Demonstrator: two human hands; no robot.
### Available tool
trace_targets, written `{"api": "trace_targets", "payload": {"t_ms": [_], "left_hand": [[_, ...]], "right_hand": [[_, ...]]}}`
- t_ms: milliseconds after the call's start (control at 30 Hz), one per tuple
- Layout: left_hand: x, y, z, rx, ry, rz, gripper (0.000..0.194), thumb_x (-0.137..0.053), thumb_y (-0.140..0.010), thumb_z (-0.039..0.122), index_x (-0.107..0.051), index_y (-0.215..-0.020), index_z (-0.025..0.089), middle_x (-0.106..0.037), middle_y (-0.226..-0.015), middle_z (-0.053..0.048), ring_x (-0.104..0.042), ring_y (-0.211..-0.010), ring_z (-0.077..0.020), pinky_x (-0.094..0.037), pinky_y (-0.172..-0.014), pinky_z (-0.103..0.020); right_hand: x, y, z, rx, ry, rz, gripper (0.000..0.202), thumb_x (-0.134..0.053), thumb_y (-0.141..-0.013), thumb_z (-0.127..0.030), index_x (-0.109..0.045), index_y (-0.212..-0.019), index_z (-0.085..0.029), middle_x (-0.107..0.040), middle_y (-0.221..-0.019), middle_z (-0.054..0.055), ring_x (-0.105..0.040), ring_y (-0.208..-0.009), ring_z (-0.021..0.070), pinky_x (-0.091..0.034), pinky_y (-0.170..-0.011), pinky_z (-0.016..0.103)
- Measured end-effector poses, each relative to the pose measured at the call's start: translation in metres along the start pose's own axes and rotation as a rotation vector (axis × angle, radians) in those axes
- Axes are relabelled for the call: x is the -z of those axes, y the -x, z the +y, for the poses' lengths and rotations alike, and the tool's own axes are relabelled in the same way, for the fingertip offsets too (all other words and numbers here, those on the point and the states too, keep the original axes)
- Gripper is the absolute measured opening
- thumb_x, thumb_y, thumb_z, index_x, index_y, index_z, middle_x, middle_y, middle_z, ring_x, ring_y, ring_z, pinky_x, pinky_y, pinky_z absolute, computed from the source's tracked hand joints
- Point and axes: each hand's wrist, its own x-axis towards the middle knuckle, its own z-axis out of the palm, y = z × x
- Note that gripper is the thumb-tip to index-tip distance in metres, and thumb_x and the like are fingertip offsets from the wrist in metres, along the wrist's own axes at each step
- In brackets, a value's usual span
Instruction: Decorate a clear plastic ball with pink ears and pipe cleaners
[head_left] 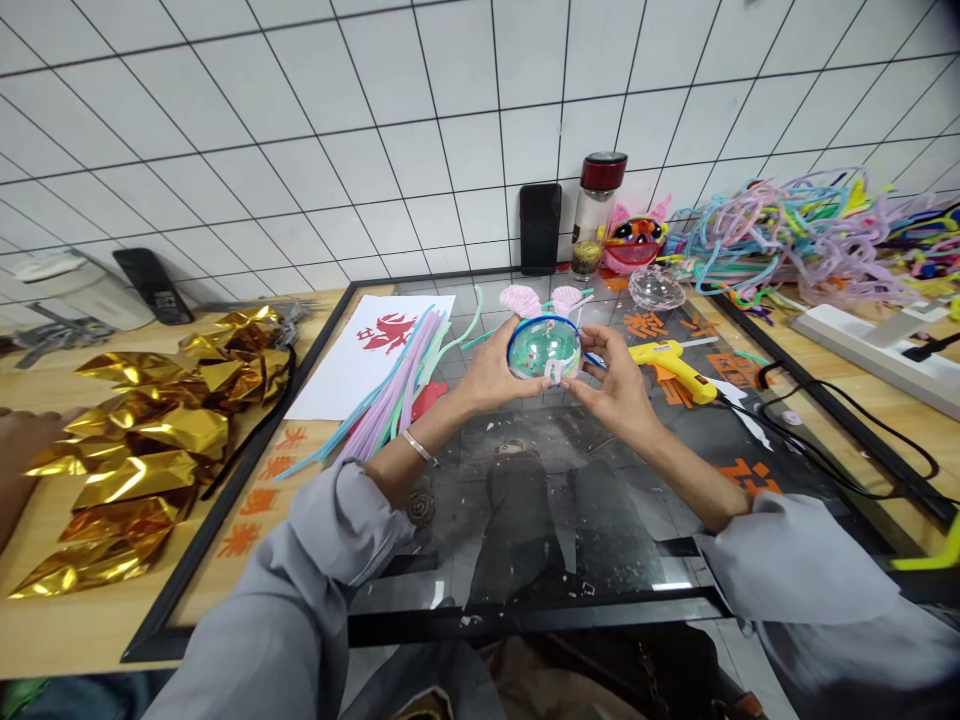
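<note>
Between both hands, above the glass panel, is a round clear plastic dome (546,345) with a blue pipe-cleaner rim, a greenish inside and small coloured bits. Two pink fuzzy ear shapes (520,299) stick up at its top. My left hand (491,372) grips its left side, thumb along the lower edge. On the right, my right hand (613,385) pinches the lower right edge, near a whitish pipe-cleaner piece at the front. A yellow hot glue gun (673,368) lies just right of my right hand.
Loose pipe cleaners (401,385) lie on white paper (330,375) at left. Gold foil (165,440) covers the left table, with another person's hand (26,450) beside it. Behind stand a phone (540,228), glass bottle (589,220) and pink animal craft (634,240). A black cord (840,475) and power strip (885,350) lie right.
</note>
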Motion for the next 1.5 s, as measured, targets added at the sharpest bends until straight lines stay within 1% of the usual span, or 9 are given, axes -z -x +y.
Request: {"api": "trace_targets", "payload": {"t_ms": [233, 467, 800, 867, 933, 1033, 1200, 1333, 1500], "left_hand": [[-0.0004, 0.0004, -0.0008, 0.011, 0.002, 0.000, 0.089, -0.081, -0.061, 0.045, -0.045, -0.140, 0.025, -0.058, -0.142, -0.012, -0.055, -0.132, -0.0352, -0.048, -0.108, -0.050], [0.0008, 0.0009, 0.0008, 0.017, 0.018, -0.001, 0.086, -0.081, -0.062, 0.045, -0.047, -0.139, 0.025, -0.060, -0.139, -0.011, -0.057, -0.129, -0.0346, -0.048, -0.107, -0.049], [0.0002, 0.0006, -0.0026, 0.005, -0.014, 0.007, 0.090, -0.082, -0.060, 0.047, -0.046, -0.139, 0.023, -0.058, -0.142, -0.013, -0.055, -0.132, -0.0349, -0.047, -0.109, -0.048], [-0.0003, 0.0008, -0.0041, 0.010, -0.014, 0.012, 0.090, -0.082, -0.061, 0.047, -0.046, -0.139, 0.023, -0.058, -0.142, -0.013, -0.054, -0.133, -0.0348, -0.046, -0.110, -0.049], [-0.0010, 0.0010, -0.0054, 0.015, -0.010, 0.018, 0.090, -0.082, -0.061, 0.047, -0.046, -0.140, 0.023, -0.057, -0.143, -0.014, -0.054, -0.133, -0.0347, -0.045, -0.111, -0.049], [-0.0013, 0.0014, -0.0059, 0.018, 0.005, 0.018, 0.091, -0.081, -0.061, 0.047, -0.044, -0.140, 0.022, -0.056, -0.144, -0.013, -0.053, -0.135, -0.0346, -0.044, -0.112, -0.049], [0.0004, 0.0014, -0.0033, 0.023, 0.004, 0.013, 0.090, -0.081, -0.062, 0.046, -0.044, -0.141, 0.024, -0.056, -0.145, -0.013, -0.052, -0.136, -0.0342, -0.046, -0.111, -0.047], [0.0003, 0.0010, -0.0033, 0.016, 0.007, 0.019, 0.088, -0.082, -0.062, 0.045, -0.045, -0.139, 0.024, -0.057, -0.143, -0.013, -0.053, -0.135, -0.0356, -0.047, -0.110, -0.049], [-0.0016, 0.0009, -0.0063, 0.004, 0.018, 0.023, 0.091, -0.081, -0.062, 0.046, -0.043, -0.141, 0.021, -0.057, -0.143, -0.014, -0.053, -0.134, -0.0350, -0.046, -0.111, -0.047]], "right_hand": [[-0.0001, 0.0011, 0.0007, 0.028, 0.041, 0.005, 0.062, -0.077, -0.072, -0.049, -0.048, -0.123, -0.028, -0.057, -0.124, 0.010, -0.058, -0.119, 0.0285, -0.057, -0.094, 0.051], [0.0019, 0.0023, 0.0012, 0.078, 0.116, -0.001, 0.057, -0.074, -0.077, -0.049, -0.051, -0.123, -0.026, -0.058, -0.121, 0.010, -0.059, -0.117, 0.0289, -0.058, -0.093, 0.051], [0.0015, 0.0041, -0.0017, 0.127, 0.236, 0.029, 0.051, -0.067, -0.082, -0.056, -0.054, -0.122, -0.027, -0.061, -0.119, 0.010, -0.060, -0.112, 0.0297, -0.059, -0.089, 0.051], [0.0024, 0.0046, -0.0027, 0.135, 0.307, 0.036, 0.049, -0.066, -0.083, -0.056, -0.055, -0.121, -0.027, -0.063, -0.116, 0.011, -0.063, -0.105, 0.0295, -0.057, -0.089, 0.052], [0.0032, 0.0051, -0.0038, 0.114, 0.341, 0.023, 0.048, -0.065, -0.084, -0.055, -0.055, -0.120, -0.025, -0.063, -0.114, 0.011, -0.065, -0.088, 0.0258, -0.057, -0.086, 0.051], [0.0030, 0.0058, -0.0055, 0.051, 0.254, -0.021, 0.051, -0.067, -0.083, -0.056, -0.054, -0.121, -0.025, -0.060, -0.117, 0.011, -0.063, -0.073, 0.0191, -0.059, -0.075, 0.045], [-0.0006, 0.0063, -0.0054, 0.002, 0.093, -0.043, 0.060, -0.073, -0.076, -0.056, -0.051, -0.123, -0.026, -0.055, -0.122, 0.010, -0.064, -0.080, 0.0182, -0.061, -0.072, 0.041], [-0.0033, 0.0062, -0.0035, 0.024, 0.104, -0.023, 0.067, -0.077, -0.072, -0.055, -0.050, -0.126, -0.026, -0.054, -0.119, 0.010, -0.062, -0.077, 0.0177, -0.061, -0.068, 0.039], [-0.0049, 0.0068, -0.0032, 0.055, 0.137, -0.007, 0.065, -0.074, -0.076, -0.056, -0.048, -0.127, -0.025, -0.054, -0.121, 0.011, -0.061, -0.076, 0.0172, -0.060, -0.067, 0.039]]}}
